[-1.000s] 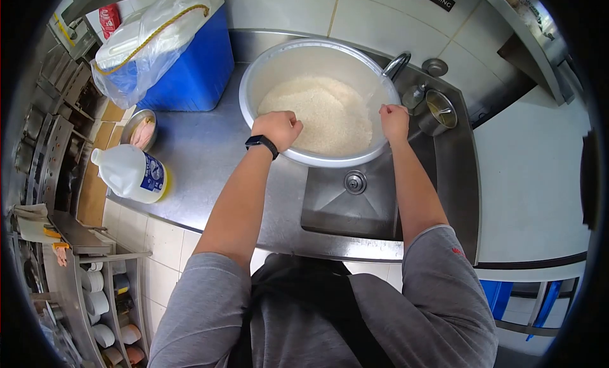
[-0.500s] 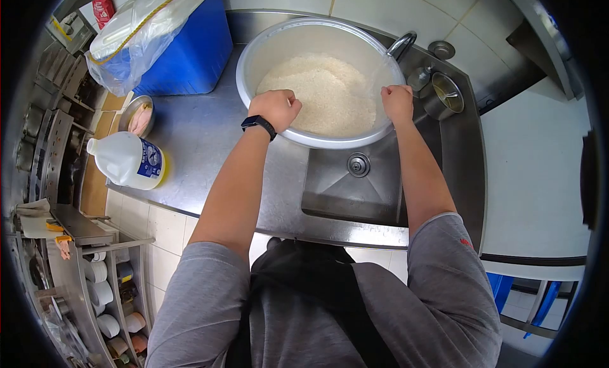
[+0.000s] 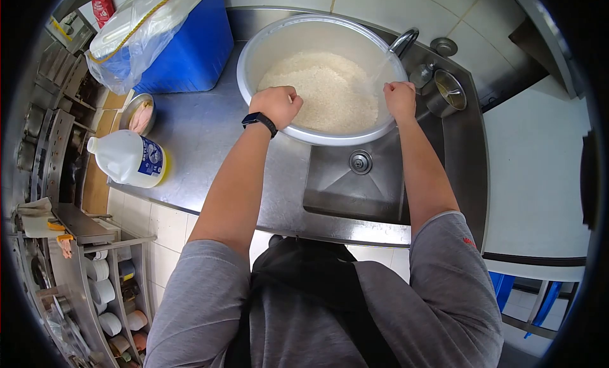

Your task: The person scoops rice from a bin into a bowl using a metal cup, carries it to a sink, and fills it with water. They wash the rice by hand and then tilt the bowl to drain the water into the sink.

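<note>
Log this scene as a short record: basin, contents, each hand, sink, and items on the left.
Basin: wide, round, silver-rimmed
Contents: pale grains, heaped unevenly
Left hand: curled at the basin's left rim, grip unclear; dark watch on wrist
Right hand: curled at the right rim, grip unclear
Sink: drain visible
Left side: blue container; small metal bowl with something pink; jug, yellow liquid low inside

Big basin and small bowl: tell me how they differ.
The basin is wide; the bowl is far smaller. The basin holds pale grains, the bowl something pink. The basin stands beside the faucet, the bowl near the plastic jug. Both are round and open-topped.
</note>
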`<state>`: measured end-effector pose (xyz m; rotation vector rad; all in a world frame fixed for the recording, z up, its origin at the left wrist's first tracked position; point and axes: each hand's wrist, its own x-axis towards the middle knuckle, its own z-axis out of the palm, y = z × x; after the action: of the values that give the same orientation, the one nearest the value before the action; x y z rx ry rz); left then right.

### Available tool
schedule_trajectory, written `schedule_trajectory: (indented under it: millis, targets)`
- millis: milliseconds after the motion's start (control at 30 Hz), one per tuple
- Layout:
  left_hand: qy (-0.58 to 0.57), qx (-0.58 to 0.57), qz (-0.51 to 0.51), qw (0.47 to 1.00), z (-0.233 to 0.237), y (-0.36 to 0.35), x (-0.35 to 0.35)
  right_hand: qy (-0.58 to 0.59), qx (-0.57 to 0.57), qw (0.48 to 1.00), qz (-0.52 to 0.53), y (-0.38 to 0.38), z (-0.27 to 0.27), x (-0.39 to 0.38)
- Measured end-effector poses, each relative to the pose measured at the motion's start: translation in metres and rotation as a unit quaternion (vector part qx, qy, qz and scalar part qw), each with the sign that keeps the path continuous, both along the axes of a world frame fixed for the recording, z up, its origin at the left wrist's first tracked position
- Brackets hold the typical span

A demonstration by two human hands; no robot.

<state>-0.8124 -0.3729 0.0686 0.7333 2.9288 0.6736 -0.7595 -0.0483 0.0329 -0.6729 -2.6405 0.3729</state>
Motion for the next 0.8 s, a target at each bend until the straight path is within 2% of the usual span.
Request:
schedule_trajectory:
  millis: [800]
  targets:
    - [0.004, 0.008, 0.008, 1.000, -0.0021, 0.0000, 0.0007, -0.013, -0.003, 1.000, 0.001, 0.0020, -0.0007, -0.0012]
